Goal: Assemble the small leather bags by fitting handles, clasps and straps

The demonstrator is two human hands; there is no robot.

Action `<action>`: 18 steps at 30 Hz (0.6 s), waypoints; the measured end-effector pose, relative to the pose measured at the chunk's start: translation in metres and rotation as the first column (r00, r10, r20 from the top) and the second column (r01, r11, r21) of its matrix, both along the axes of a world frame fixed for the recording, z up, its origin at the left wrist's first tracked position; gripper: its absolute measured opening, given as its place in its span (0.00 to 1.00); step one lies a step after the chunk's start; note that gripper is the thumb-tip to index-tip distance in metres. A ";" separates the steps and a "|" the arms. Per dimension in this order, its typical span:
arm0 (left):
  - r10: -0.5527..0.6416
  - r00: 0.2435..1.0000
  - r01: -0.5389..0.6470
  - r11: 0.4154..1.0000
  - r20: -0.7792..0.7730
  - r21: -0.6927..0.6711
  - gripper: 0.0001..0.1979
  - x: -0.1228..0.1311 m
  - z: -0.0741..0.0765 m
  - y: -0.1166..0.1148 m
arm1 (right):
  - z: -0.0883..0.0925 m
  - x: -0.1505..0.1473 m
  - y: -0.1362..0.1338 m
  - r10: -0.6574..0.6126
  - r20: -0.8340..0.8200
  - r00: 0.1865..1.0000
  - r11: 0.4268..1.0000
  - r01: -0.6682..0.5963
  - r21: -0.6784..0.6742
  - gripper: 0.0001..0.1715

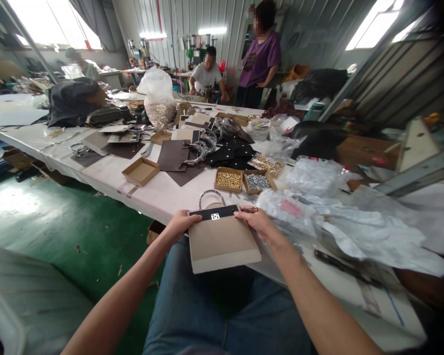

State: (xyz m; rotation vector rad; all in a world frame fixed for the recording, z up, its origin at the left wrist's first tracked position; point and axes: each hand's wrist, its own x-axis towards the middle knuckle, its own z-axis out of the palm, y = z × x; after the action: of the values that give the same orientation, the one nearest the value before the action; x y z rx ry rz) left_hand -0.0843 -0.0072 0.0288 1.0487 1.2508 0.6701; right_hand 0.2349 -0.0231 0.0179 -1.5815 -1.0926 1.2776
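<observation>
Jeans (185,315) nearest; left hand (181,224), right hand (258,223) pinching beige panel (222,241); cluttered white table (105,175), green floor (107,231).

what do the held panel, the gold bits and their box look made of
Panel: matte beige, perhaps faux leather or board; it looks flat and stiff, without shine.
Gold bits: shiny, likely metal or metal-coated, from their bright glints.
Box: matte brown, probably cardboard, from its thin walls.

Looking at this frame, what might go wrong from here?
The beige panel, held only near its top corners by the left hand and right hand, might slip. The gold pieces and silver pieces sit in neighbouring open boxes, so a knock might mix them.
</observation>
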 end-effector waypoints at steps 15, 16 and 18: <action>0.015 0.988 -0.003 0.997 -0.154 0.078 0.22 -0.029 0.010 0.002 | -0.002 -0.030 0.000 -0.056 -0.123 0.991 0.997 0.049 -0.053 0.30; 0.026 0.983 -0.011 0.996 -0.184 0.085 0.23 -0.029 0.008 0.001 | -0.002 -0.030 0.000 -0.069 -0.145 0.987 0.996 0.061 -0.062 0.32; 0.053 0.974 -0.029 0.993 -0.218 0.113 0.23 -0.029 0.005 0.000 | -0.002 -0.031 -0.001 -0.077 -0.157 0.985 0.996 0.068 -0.065 0.33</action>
State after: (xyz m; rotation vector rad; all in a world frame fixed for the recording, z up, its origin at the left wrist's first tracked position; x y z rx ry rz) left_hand -0.1135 -0.0068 0.0335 1.2159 1.4444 0.6732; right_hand 0.2035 -0.0240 0.0162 -1.5193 -0.8969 1.3730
